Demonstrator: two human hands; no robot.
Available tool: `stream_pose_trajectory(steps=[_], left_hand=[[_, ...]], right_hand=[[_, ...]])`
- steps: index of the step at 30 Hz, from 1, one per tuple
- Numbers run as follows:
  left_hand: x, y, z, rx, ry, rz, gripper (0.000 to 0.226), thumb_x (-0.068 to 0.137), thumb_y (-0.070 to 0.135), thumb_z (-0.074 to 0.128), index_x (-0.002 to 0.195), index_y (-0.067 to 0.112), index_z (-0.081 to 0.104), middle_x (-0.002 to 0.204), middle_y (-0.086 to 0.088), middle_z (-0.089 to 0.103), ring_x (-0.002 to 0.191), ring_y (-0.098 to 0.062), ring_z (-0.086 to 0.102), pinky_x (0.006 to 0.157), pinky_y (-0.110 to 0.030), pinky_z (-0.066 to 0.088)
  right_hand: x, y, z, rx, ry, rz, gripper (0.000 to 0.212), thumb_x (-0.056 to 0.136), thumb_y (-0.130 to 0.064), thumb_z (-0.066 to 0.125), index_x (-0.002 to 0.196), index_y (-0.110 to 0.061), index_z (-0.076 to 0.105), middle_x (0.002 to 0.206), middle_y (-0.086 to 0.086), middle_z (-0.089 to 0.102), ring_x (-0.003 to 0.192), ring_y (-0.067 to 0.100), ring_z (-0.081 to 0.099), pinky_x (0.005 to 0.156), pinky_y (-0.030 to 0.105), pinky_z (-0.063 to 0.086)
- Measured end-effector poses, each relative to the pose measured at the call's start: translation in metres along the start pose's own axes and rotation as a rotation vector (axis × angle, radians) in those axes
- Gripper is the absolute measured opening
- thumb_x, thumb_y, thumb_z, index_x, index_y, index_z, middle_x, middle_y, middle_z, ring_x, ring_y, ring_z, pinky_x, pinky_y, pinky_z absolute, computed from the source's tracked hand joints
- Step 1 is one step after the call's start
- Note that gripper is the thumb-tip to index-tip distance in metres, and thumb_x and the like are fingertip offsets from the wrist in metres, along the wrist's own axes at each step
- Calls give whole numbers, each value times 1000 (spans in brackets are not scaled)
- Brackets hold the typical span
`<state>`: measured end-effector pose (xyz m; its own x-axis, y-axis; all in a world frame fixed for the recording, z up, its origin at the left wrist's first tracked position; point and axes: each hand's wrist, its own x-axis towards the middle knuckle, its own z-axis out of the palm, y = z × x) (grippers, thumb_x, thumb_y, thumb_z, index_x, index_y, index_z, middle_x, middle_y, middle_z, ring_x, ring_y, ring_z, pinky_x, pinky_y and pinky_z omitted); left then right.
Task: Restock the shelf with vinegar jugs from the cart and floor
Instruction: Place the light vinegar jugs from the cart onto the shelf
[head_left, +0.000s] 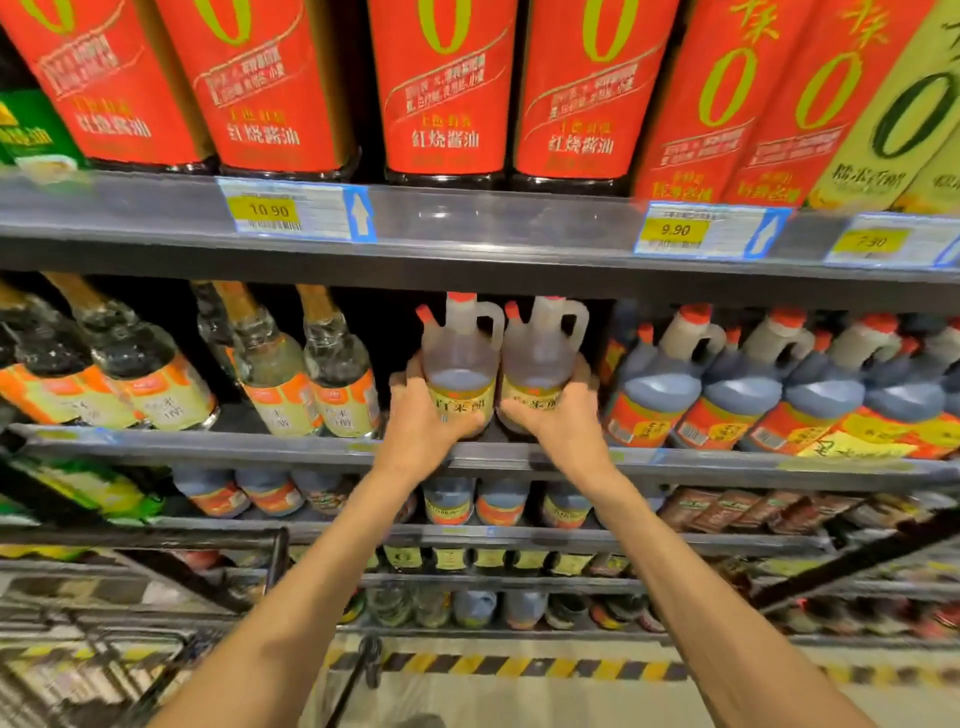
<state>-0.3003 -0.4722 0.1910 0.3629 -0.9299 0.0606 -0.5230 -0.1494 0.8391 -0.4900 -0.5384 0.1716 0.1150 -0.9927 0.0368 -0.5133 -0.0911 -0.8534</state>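
Two clear vinegar jugs with red caps and yellow labels stand side by side on the middle shelf (311, 447). My left hand (423, 421) grips the left jug (460, 353) around its lower body, fingers wrapped behind it. My right hand (563, 421) grips the right jug (543, 348) the same way. Both jugs are upright at the shelf's front edge, in a dark gap between bottle rows.
Tall clear bottles (291, 374) stand left of the gap, dark jugs with red labels (737, 384) to the right. Red-labelled soy sauce bottles (441, 88) fill the shelf above. A wire cart (130, 623) sits at lower left. Lower shelves hold more bottles.
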Motion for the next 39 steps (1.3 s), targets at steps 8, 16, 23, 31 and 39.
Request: stream_pose_trajectory(steps=[8, 16, 23, 31, 39], left_hand=[[35, -15, 16, 85, 124, -61, 80, 69, 40, 91, 127, 6, 49, 121, -10, 62, 106, -22, 60, 83, -37, 52], [105, -15, 36, 139, 196, 21, 83, 69, 31, 91, 133, 5, 46, 134, -12, 52, 127, -26, 51, 97, -31, 40], [157, -28, 54, 75, 277, 108, 74, 77, 34, 86, 135, 14, 45, 128, -1, 60, 120, -19, 58, 85, -18, 35], [205, -37, 71, -60, 275, 113, 60, 81, 29, 85, 125, 19, 47, 117, 6, 67, 109, -13, 64, 94, -30, 51], [234, -42, 82, -49, 303, 105, 56, 84, 36, 81, 128, 23, 49, 121, 5, 68, 114, -17, 65, 93, -30, 51]], right_hand=[[12, -24, 4, -204, 0, 126, 58, 88, -30, 81, 61, -10, 33, 99, 21, 71, 98, 29, 66, 83, 41, 48], [96, -6, 37, -28, 234, -87, 95, 55, -45, 91, 135, -15, 49, 131, 4, 64, 120, 21, 63, 100, 42, 53], [162, 8, 55, 33, 270, -210, 75, 57, -54, 91, 121, -24, 64, 116, -7, 72, 106, 6, 70, 89, 38, 60], [200, 4, 75, 172, 324, -108, 85, 57, -50, 92, 127, -25, 51, 120, -3, 68, 109, 13, 67, 96, 36, 56], [208, 7, 84, 88, 379, -125, 78, 78, -48, 85, 142, -22, 48, 137, -1, 63, 126, 18, 59, 103, 31, 46]])
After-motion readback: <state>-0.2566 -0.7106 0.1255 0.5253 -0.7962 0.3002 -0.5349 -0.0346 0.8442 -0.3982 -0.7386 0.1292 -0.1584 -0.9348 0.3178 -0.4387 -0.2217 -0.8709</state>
